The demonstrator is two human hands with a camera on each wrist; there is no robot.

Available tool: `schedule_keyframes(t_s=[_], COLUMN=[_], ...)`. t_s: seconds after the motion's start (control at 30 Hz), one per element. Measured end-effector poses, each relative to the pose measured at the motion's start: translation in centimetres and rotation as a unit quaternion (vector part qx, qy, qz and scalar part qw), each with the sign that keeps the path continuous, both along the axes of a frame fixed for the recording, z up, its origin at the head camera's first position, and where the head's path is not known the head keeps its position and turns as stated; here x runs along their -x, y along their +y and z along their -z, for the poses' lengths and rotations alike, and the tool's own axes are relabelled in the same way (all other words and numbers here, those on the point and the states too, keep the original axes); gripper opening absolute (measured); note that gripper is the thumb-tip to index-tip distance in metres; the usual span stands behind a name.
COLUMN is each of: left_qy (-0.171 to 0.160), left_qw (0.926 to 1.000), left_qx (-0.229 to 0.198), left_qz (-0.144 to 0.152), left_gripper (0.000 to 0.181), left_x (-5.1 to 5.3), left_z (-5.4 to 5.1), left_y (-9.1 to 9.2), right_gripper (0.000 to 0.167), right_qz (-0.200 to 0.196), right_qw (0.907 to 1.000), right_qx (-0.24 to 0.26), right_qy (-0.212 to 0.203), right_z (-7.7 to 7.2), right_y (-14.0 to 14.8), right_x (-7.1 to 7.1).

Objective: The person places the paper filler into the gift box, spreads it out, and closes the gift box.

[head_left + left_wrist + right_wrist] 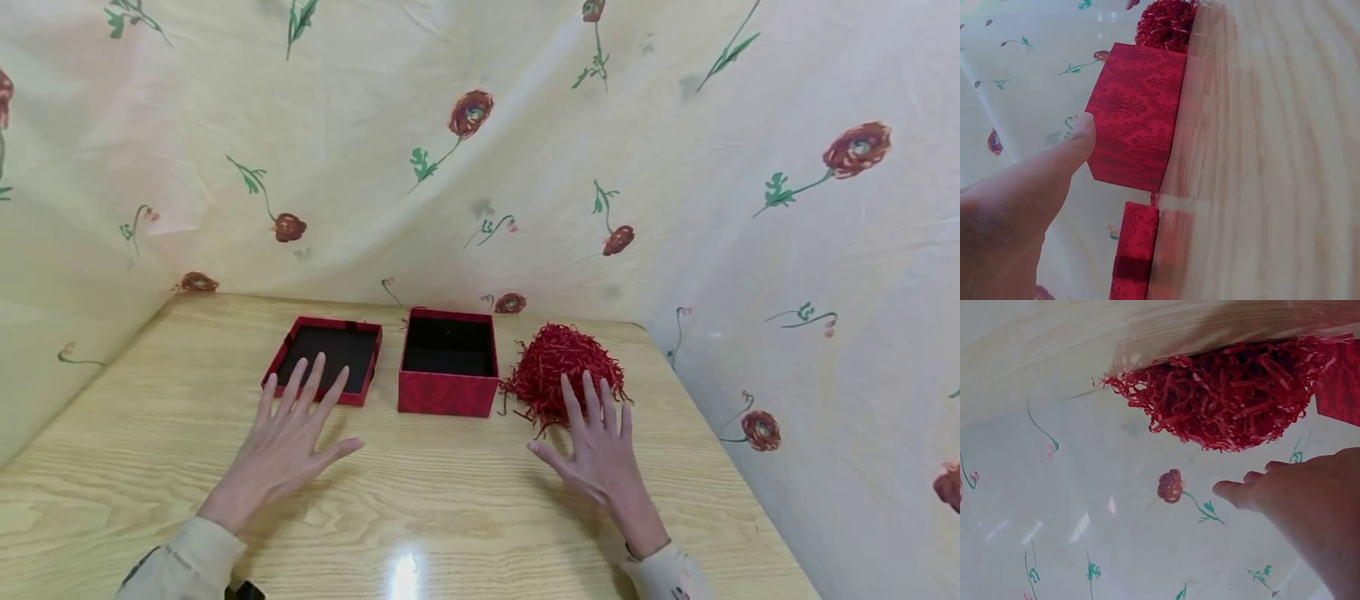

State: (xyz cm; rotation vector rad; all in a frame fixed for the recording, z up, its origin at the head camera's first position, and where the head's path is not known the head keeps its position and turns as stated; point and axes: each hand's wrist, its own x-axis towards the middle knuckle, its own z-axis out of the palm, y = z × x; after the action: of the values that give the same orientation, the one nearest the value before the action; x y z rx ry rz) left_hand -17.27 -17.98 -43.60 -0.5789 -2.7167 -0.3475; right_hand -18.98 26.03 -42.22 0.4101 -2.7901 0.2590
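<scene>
My left hand is spread with straight fingers in front of a red box lid, its fingertips overlapping the lid's black inside in the head view. In the middle stands a red patterned box with a black interior, its top uncovered. To its right lies a heap of red shredded paper. Before that heap my right hand is spread too, holding nothing. In the left wrist view the thumb shows in front of the box. The right wrist view shows the fingers apart from the shredded paper.
All of it lies on a light wooden table. A pale sheet with printed red flowers hangs behind the table and along its sides. A few loose paper strands lie between the box and the heap.
</scene>
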Motion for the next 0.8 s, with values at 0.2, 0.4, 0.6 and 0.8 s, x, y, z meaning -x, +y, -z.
schedule_keyframes(t_s=[0.2, 0.4, 0.6, 0.8], left_qy=[-0.055, -0.044, -0.019, -0.029], left_qw=[0.9984, 0.999, 0.9981, 0.991], left_qx=[-0.003, -0.001, -0.047, -0.117], left_qz=[0.013, 0.012, 0.036, 0.059], left_gripper=[0.097, 0.095, 0.09, 0.086], left_x=[0.7, 1.6, 3.0, 4.0], left_z=[-0.7, -1.0, -0.8, -0.6], left_y=[0.7, 1.2, 1.5, 2.2], right_gripper=[0.106, 0.106, 0.104, 0.105], right_qz=[-0.001, -0.016, -0.019, -0.004], right_qw=[0.9994, 0.9966, 0.9904, 0.9858], right_qx=[0.018, 0.065, 0.129, 0.165], right_qy=[0.031, 0.048, 0.046, 0.029], right_z=[0.0, -0.1, -0.4, -0.4], right_y=[1.0, 1.8, 2.4, 2.6], right_x=[1.3, 3.0, 5.0, 6.5])
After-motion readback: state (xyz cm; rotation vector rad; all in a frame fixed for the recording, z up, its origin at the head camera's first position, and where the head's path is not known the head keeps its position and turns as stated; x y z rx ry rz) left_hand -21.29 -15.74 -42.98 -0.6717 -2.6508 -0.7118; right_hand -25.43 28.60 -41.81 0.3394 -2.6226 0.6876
